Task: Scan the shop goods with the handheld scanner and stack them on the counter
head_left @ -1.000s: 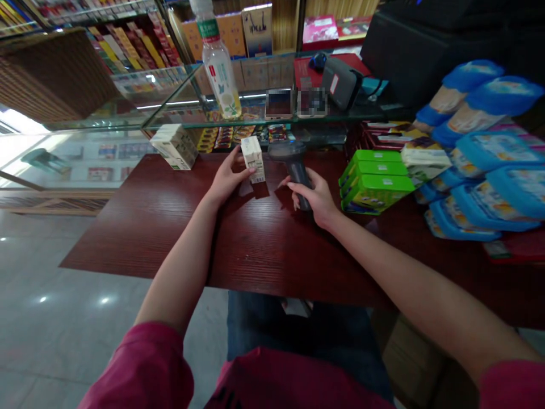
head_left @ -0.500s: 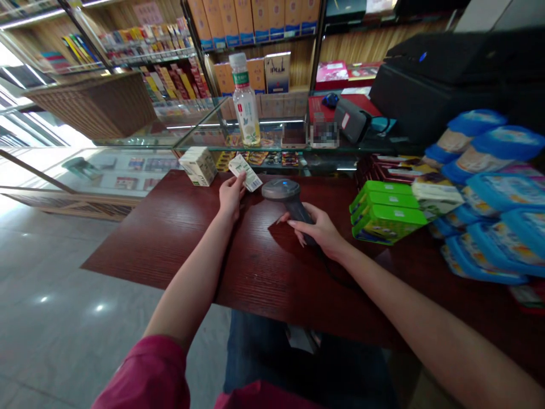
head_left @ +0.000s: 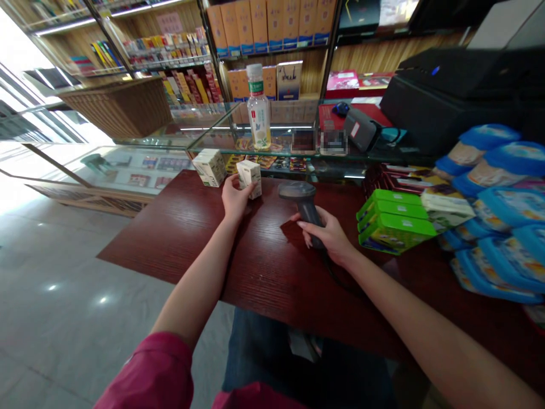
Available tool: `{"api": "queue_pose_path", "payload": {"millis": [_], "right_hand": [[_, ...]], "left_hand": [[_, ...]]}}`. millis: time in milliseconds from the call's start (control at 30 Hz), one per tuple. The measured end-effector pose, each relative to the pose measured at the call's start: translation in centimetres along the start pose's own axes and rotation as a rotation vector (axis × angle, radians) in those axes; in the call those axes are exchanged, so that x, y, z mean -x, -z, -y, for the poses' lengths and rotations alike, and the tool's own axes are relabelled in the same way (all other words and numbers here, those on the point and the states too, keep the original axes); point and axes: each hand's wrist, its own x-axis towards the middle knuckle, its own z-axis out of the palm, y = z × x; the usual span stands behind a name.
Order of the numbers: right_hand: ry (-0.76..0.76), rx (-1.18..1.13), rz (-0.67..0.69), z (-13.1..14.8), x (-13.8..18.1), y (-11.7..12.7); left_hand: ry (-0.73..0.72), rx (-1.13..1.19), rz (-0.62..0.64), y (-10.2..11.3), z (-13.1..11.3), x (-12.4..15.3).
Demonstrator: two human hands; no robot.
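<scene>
My left hand [head_left: 234, 199] grips a small white carton [head_left: 250, 178] that rests upright on the dark red wooden counter [head_left: 179, 238], near its far edge. A second white carton [head_left: 209, 166] lies just left of it. My right hand [head_left: 327, 236] is wrapped round the handle of a grey barcode scanner [head_left: 301, 200], whose head points toward the far side of the counter, right of the held carton.
Green boxes [head_left: 389, 224] are stacked right of the scanner, with blue packs [head_left: 494, 216] piled beyond. A glass display case [head_left: 272, 145] behind the counter carries a clear bottle [head_left: 259, 108] and a black register [head_left: 451, 96]. Shelves of boxed goods line the back wall.
My left hand moved the carton away from the scanner, turned it and set it down on the counter next to the other carton. The right hand keeps hold of the scanner.
</scene>
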Motion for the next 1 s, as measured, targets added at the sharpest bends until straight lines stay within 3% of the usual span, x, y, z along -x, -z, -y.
{"api": "queue_pose_path", "payload": {"millis": [200,433,667,833,1000], "right_hand": [[-0.016,-0.025,-0.024,0.2,0.1,-0.1],[-0.028,-0.032,-0.017,-0.2,0.0,0.3],[-0.023,-0.023,-0.004,-0.1,0.1,0.3],[-0.013,-0.013,-0.029,0.1,0.2,0.2],[0.007,0.047,0.009,0.2,0.5,0.3]], "left_hand": [[-0.023,-0.265,-0.216,2.5,0.6,0.5],[0.049,-0.255,-0.625,4.9,1.1,0.0],[0.056,-0.294,-0.565,7.4,2.0,-2.6],[0.028,-0.267,-0.483,7.4,2.5,-3.8],[0.06,-0.215,-0.498,6.9,2.4,-3.9]]}}
